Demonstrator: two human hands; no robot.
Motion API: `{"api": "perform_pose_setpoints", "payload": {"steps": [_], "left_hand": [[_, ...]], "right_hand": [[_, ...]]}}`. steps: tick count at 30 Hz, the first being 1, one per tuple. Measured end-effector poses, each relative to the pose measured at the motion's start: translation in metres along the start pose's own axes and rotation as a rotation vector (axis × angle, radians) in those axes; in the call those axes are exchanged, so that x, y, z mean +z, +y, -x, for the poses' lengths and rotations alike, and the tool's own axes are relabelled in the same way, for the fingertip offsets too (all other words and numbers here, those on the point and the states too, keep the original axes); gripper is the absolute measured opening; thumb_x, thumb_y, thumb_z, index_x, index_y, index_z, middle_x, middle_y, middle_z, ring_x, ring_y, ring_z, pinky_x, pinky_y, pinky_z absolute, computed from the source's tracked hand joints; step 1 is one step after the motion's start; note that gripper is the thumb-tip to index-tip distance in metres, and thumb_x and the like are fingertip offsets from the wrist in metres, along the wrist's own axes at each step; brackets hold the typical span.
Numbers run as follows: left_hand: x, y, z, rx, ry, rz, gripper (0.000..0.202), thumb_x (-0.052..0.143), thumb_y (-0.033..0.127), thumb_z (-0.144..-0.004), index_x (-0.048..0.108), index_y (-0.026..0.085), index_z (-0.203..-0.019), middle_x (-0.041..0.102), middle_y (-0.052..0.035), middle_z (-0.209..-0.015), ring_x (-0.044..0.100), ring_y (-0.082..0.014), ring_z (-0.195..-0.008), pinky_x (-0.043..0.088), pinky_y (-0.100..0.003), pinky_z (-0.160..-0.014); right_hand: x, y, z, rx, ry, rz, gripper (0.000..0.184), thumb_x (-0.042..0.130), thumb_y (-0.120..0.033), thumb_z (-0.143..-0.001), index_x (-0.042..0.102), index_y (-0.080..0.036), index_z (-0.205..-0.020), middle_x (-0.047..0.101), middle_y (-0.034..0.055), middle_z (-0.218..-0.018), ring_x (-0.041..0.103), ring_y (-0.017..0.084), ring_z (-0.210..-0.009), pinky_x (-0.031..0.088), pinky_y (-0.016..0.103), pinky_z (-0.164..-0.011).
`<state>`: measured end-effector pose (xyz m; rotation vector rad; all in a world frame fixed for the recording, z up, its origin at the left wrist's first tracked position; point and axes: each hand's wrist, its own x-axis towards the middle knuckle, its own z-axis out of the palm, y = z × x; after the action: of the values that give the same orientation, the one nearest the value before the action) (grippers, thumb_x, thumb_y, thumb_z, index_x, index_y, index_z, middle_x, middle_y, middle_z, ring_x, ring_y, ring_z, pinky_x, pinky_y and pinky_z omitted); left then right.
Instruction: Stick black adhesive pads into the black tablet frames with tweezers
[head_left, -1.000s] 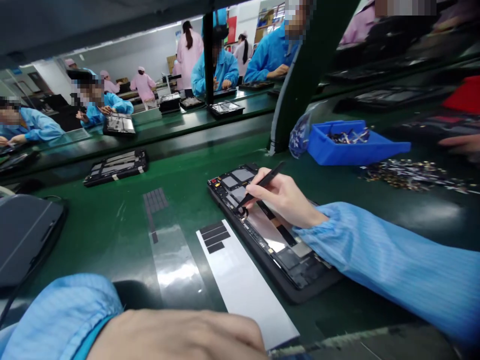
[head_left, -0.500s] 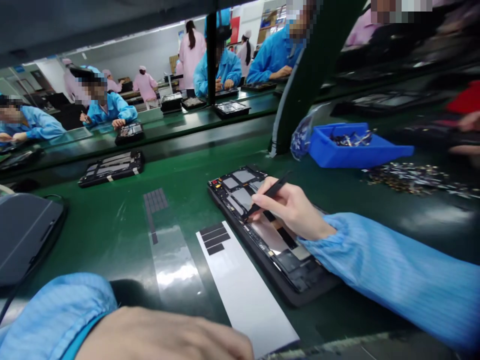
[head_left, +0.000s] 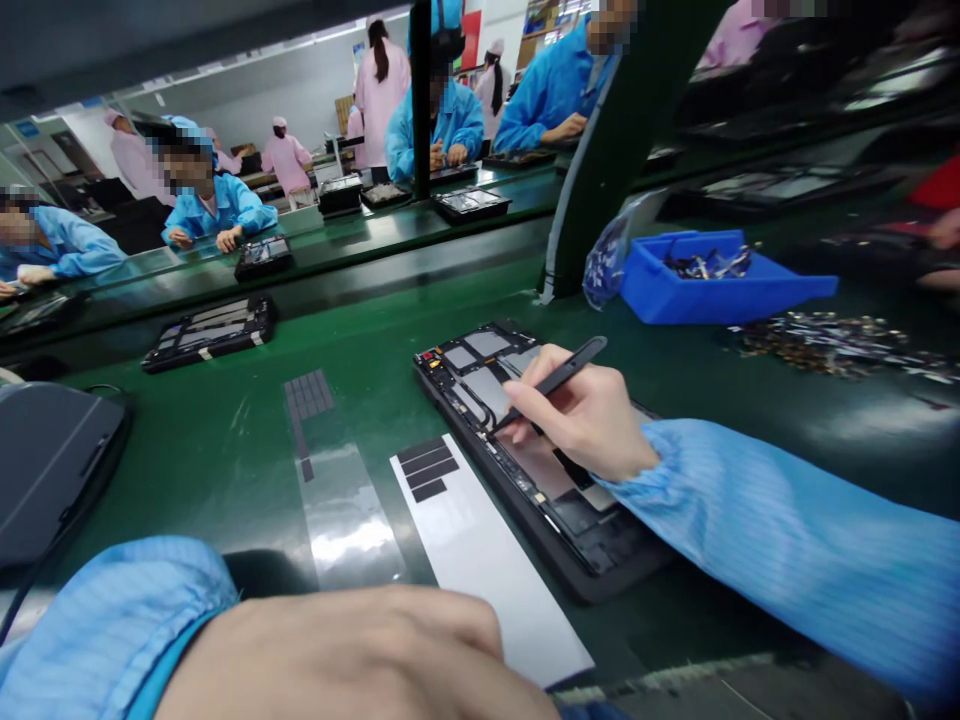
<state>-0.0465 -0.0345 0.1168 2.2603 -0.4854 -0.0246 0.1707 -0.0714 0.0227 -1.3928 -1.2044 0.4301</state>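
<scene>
My right hand [head_left: 581, 412] grips black tweezers [head_left: 553, 381] like a pen. Their tip touches the inside of an opened tablet [head_left: 525, 455] lying back-up on the green belt. My left hand [head_left: 352, 655] rests at the near table edge, close to the camera; only its back shows and the fingers are hidden. Beside the tablet lies a white backing strip [head_left: 480, 555] with three black stickers [head_left: 429, 468] at its far end. A clear strip [head_left: 337, 500] with small dark pads lies further left.
A blue parts bin [head_left: 712, 280] and scattered small metal parts [head_left: 832, 340] sit at the right. Another opened tablet [head_left: 210, 330] lies at the far left of the belt. A dark grey device [head_left: 45, 470] is at the left edge. Other workers in blue coats sit across the line.
My right hand has shifted slightly right along the tablet, the tweezers' tip moving from its left edge toward the middle. The far tablet has drifted left on the belt.
</scene>
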Motion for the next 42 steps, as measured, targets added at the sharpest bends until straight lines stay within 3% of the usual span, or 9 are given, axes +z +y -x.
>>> {"api": "perform_pose_setpoints", "payload": {"steps": [6, 9, 12, 24, 27, 30, 33, 37, 42], "left_hand": [[0.010, -0.073, -0.003, -0.308, 0.518, -0.422, 0.020, 0.034, 0.017, -0.090, 0.054, 0.017, -0.086, 0.056, -0.0057, -0.081, 0.048, -0.0177, -0.077, 0.043, -0.034, -0.076], [0.015, -0.110, -0.004, -0.388, 0.545, -0.490, 0.027, 0.039, 0.016, -0.087, 0.045, 0.015, -0.113, 0.051, -0.0093, -0.110, 0.044, -0.0197, -0.096, 0.040, -0.037, -0.089], [0.022, -0.125, -0.002, -0.429, 0.504, -0.507, 0.040, 0.041, 0.015, -0.084, 0.038, 0.016, -0.124, 0.044, -0.0100, -0.121, 0.039, -0.0211, -0.104, 0.036, -0.039, -0.095], [0.024, -0.129, 0.000, -0.428, 0.419, -0.560, 0.046, 0.041, 0.012, -0.080, 0.045, 0.022, -0.125, 0.037, -0.0090, -0.125, 0.037, -0.0229, -0.106, 0.035, -0.042, -0.095], [0.024, -0.129, 0.000, -0.430, 0.423, -0.574, 0.046, 0.041, 0.010, -0.079, 0.050, 0.024, -0.121, 0.038, -0.0084, -0.124, 0.038, -0.0226, -0.104, 0.035, -0.041, -0.093], [0.027, -0.121, -0.007, -0.481, 0.401, -0.698, 0.042, 0.042, 0.009, -0.079, 0.054, 0.025, -0.116, 0.042, -0.0086, -0.120, 0.040, -0.0241, -0.101, 0.038, -0.041, -0.086], [0.032, -0.110, -0.018, -0.516, 0.301, -0.898, 0.034, 0.039, 0.013, -0.085, 0.053, 0.019, -0.115, 0.047, -0.0118, -0.115, 0.042, -0.0252, -0.098, 0.040, -0.039, -0.078], [0.038, -0.097, -0.021, -0.540, 0.268, -0.932, 0.032, 0.036, 0.024, -0.091, 0.048, 0.013, -0.118, 0.048, -0.0133, -0.117, 0.044, -0.0248, -0.100, 0.041, -0.038, -0.079], [0.050, -0.083, 0.011, -0.690, 0.384, -0.784, 0.048, 0.042, 0.042, -0.089, 0.040, 0.011, -0.127, 0.044, -0.0163, -0.125, 0.040, -0.0278, -0.113, 0.036, -0.044, -0.094]], "right_hand": [[0.004, 0.000, 0.000, -0.093, -0.045, 0.059, 0.029, 0.058, -0.039, -0.079, 0.046, -0.021, -0.061, 0.049, -0.0005, -0.059, 0.059, 0.014, -0.042, 0.050, 0.026, -0.037], [0.005, 0.000, 0.000, -0.110, -0.063, 0.081, 0.028, 0.057, -0.038, -0.080, 0.046, -0.021, -0.061, 0.050, 0.0004, -0.062, 0.059, 0.014, -0.042, 0.049, 0.026, -0.037], [0.005, 0.001, 0.000, -0.119, -0.072, 0.117, 0.027, 0.056, -0.037, -0.081, 0.045, -0.021, -0.062, 0.051, 0.0010, -0.063, 0.058, 0.014, -0.043, 0.049, 0.026, -0.039], [0.007, -0.004, 0.001, -0.375, -0.127, 0.293, 0.021, 0.050, -0.029, -0.083, 0.046, -0.022, -0.063, 0.052, 0.0009, -0.058, 0.052, 0.014, -0.054, 0.043, 0.028, -0.052], [0.007, -0.002, 0.005, -0.406, -0.070, 0.295, 0.021, 0.051, -0.027, -0.082, 0.045, -0.022, -0.062, 0.051, 0.0011, -0.058, 0.052, 0.015, -0.053, 0.042, 0.029, -0.051], [0.002, -0.001, 0.005, -0.370, 0.060, 0.243, 0.023, 0.053, -0.030, -0.083, 0.046, -0.022, -0.062, 0.052, 0.0017, -0.059, 0.053, 0.015, -0.051, 0.043, 0.029, -0.049], [-0.002, -0.006, -0.013, -0.202, 0.102, 0.204, 0.023, 0.057, -0.036, -0.081, 0.048, -0.022, -0.066, 0.056, 0.0016, -0.061, 0.059, 0.016, -0.051, 0.046, 0.029, -0.049], [0.020, -0.015, -0.055, -0.060, -0.217, 0.076, 0.026, 0.065, -0.043, -0.074, 0.053, -0.020, -0.070, 0.061, 0.0018, -0.063, 0.066, 0.021, -0.061, 0.052, 0.030, -0.054], [0.097, -0.012, -0.074, 0.010, -0.527, -0.153, 0.020, 0.066, -0.035, -0.072, 0.054, -0.020, -0.068, 0.059, 0.0003, -0.063, 0.065, 0.018, -0.064, 0.055, 0.032, -0.062]]}}
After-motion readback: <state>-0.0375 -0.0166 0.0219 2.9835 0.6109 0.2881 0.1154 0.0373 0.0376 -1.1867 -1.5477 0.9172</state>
